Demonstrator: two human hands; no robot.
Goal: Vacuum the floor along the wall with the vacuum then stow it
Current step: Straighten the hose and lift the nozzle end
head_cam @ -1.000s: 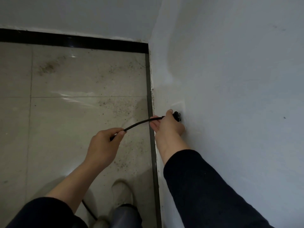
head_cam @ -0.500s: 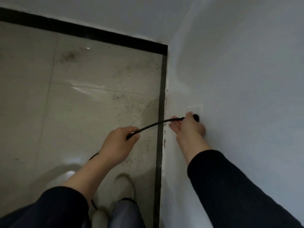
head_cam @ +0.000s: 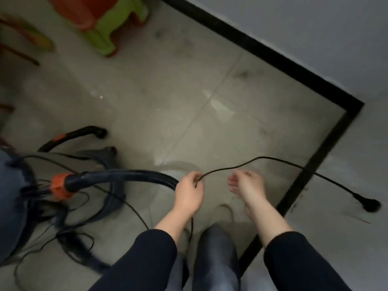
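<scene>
My left hand [head_cam: 190, 193] pinches the thin black power cord [head_cam: 258, 159], which arcs to the right and ends in a black plug [head_cam: 370, 204] hanging free in front of the white wall. My right hand [head_cam: 245, 182] is held palm up beside the cord, fingers relaxed, holding nothing. The vacuum's dark hose [head_cam: 117, 176] with an orange collar [head_cam: 60, 185] curves in from the left toward my left hand. The vacuum body [head_cam: 12, 204] sits blurred at the left edge, with loose cord loops [head_cam: 73, 240] on the floor beside it.
Grey floor tiles [head_cam: 189, 97] meet a black baseboard [head_cam: 273, 59] at a corner [head_cam: 354, 106]. A green and orange plastic stool [head_cam: 109, 19] stands at the top left. A black and orange wand handle [head_cam: 77, 134] lies on the floor. My legs [head_cam: 216, 255] are below.
My right hand has let go of the plug, which has come out of the wall outlet and hangs free. The view has swung left, showing the vacuum and the stool.
</scene>
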